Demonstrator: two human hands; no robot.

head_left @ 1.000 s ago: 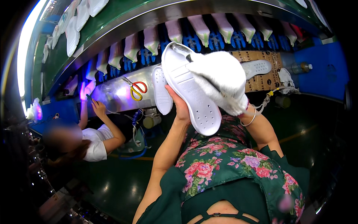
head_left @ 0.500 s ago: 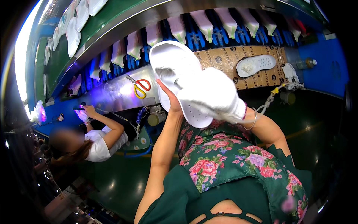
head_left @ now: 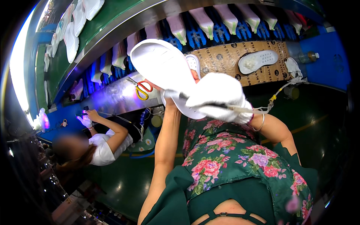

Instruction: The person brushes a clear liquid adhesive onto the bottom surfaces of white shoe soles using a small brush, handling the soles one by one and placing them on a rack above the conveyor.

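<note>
Just above the near edge of the metal worktop (head_left: 120, 92), we have the white sole (head_left: 159, 62) up in the air and tilted, its broad end up to the left, its lower end toward the flowered apron (head_left: 240, 144). Our bare left hand (head_left: 170, 99) is curled around its middle, closed on both edges. Our right hand (head_left: 219, 93), bundled in a white fleecy glove (head_left: 225, 87), seems closed about a thin dark tool (head_left: 213, 104), from which a pale hose (head_left: 264, 110) runs back past the wrist.

We judge the sole light and springy, firm enough to hold its shape but bending if pinched at one end, and perhaps slick on its smooth face; the side edges near the middle look the best place to grip, leaving the broad face untouched.

Much escapes us: the glove hides every right finger and the sole's lower part, the tool's tip is blurred, and most of the left palm is out of sight. Behind the sole a perforated piece (head_left: 192, 62) peeks out by our fingertips; whether we hold it too, we cannot tell
</note>
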